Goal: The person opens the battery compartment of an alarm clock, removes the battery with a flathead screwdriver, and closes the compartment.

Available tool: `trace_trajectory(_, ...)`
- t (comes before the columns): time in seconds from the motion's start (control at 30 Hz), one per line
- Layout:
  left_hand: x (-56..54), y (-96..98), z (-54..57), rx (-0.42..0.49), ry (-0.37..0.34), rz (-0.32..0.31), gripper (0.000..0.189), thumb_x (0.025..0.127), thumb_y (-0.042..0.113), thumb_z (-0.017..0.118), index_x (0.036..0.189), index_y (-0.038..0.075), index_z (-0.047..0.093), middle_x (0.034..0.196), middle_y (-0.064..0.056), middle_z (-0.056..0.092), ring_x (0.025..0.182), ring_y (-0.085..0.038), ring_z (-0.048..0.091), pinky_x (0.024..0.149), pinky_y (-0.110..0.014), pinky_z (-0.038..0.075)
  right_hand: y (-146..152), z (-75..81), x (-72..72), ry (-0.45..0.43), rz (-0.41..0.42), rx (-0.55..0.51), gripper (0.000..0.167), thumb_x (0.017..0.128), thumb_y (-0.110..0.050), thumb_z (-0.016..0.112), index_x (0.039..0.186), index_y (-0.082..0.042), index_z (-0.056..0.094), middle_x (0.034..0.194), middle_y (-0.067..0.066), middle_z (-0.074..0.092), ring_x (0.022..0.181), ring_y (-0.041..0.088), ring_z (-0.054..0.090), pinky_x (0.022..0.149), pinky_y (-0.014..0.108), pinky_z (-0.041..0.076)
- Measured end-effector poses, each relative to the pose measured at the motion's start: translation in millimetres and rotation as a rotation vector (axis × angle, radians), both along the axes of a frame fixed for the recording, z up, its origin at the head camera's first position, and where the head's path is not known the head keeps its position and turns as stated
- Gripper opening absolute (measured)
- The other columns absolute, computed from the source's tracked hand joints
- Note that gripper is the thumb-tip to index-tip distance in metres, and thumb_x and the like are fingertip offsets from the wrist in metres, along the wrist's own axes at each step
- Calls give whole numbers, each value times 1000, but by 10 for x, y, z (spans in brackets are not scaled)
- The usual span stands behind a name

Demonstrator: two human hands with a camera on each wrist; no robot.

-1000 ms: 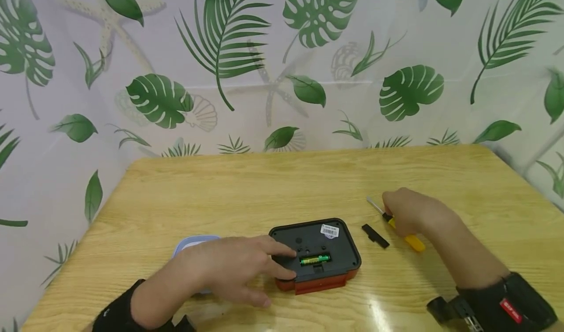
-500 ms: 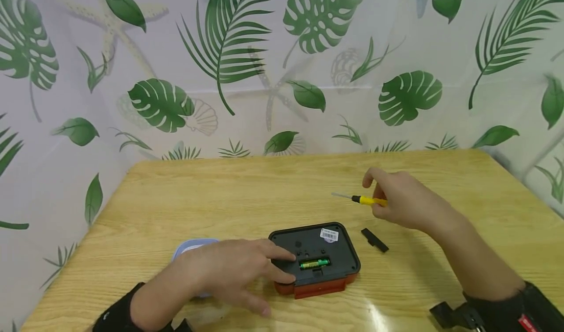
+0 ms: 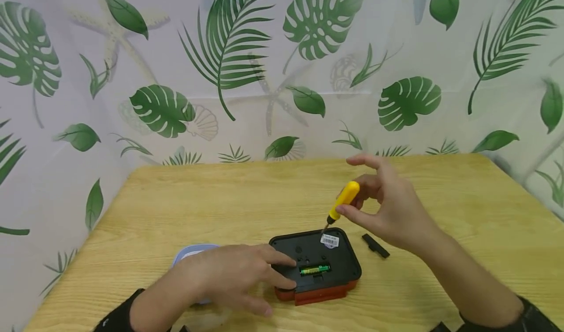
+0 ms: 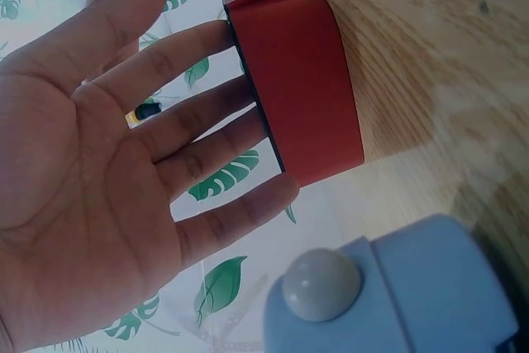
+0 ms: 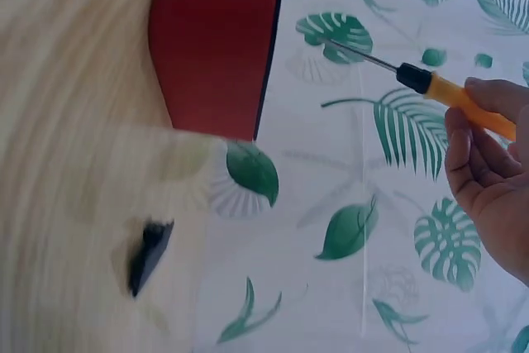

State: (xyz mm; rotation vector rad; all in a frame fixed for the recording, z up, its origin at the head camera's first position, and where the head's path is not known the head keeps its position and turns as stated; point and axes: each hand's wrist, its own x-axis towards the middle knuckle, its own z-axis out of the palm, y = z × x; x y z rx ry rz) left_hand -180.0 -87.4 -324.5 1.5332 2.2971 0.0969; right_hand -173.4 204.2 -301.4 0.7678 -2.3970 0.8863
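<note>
A red box-shaped device point(image 3: 343, 268) lies with its black back facing up, and a green battery point(image 3: 315, 270) sits in its open slot. My left hand point(image 3: 238, 273) rests its extended fingertips on the device's left edge; the left wrist view shows them against the black rim beside the red side wall point(image 4: 302, 80). Between thumb and fingers, my right hand point(image 3: 392, 209) pinches a screwdriver point(image 3: 346, 197) by its yellow handle. Its shaft points down over the white barcode label point(image 3: 329, 241); in the right wrist view the tip stands apart from the device.
A small black battery cover point(image 3: 375, 246) lies on the wooden table point(image 3: 211, 200) to the right of the device. Partly behind my left hand is a light-blue object point(image 3: 194, 249), with a round grey knob point(image 4: 322, 284) in the left wrist view. A leaf-patterned cloth hangs behind.
My right hand has lifted the screwdriver off the table, carried it left over the device and turned it from lying flat to tip-down. The left hand stays in place.
</note>
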Motion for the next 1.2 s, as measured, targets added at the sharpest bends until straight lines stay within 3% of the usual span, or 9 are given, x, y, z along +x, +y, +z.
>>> trace_trajectory(0.17,0,4,-12,1,17,-10,46,94,44,67,139,35,59,153,5,44,142,-13,41,108,-34,44,-135,-76,64,89,148,-42,60,68,5,87,121,-2,59,84,-3,71,68,3,64,65,15,54)
trace_trajectory(0.3,-2,6,-25,-2,8,-5,46,93,45,68,138,36,59,153,6,44,141,-13,42,107,-35,45,-207,-135,90,80,213,-41,49,70,2,86,114,-5,65,84,-4,71,69,2,65,65,14,53)
trace_trajectory(0.5,-2,13,-25,-8,-7,-11,47,94,45,67,139,36,59,154,5,44,140,-15,43,106,-34,46,-271,-210,118,30,251,-33,40,75,-2,85,110,-9,67,84,-5,73,71,2,67,54,14,48)
trace_trajectory(0.73,4,-4,-18,-6,3,-2,46,94,45,67,138,36,59,154,6,43,141,-14,42,107,-35,45,-325,-245,127,-2,271,-2,36,77,-3,84,108,-8,66,86,-5,73,73,1,68,62,19,55)
trace_trajectory(1.07,4,-17,-12,-2,5,7,46,93,45,67,138,35,60,154,6,44,141,-13,42,107,-35,45,-355,-264,126,0,279,17,35,76,-5,85,104,-9,65,85,-5,72,71,0,67,62,18,55)
trace_trajectory(1.2,3,16,-7,72,32,20,36,94,40,68,128,29,69,142,6,56,130,-9,53,102,-32,48,-387,-308,126,-26,285,18,31,78,-8,85,100,-10,64,83,-6,71,71,-1,66,60,15,53)
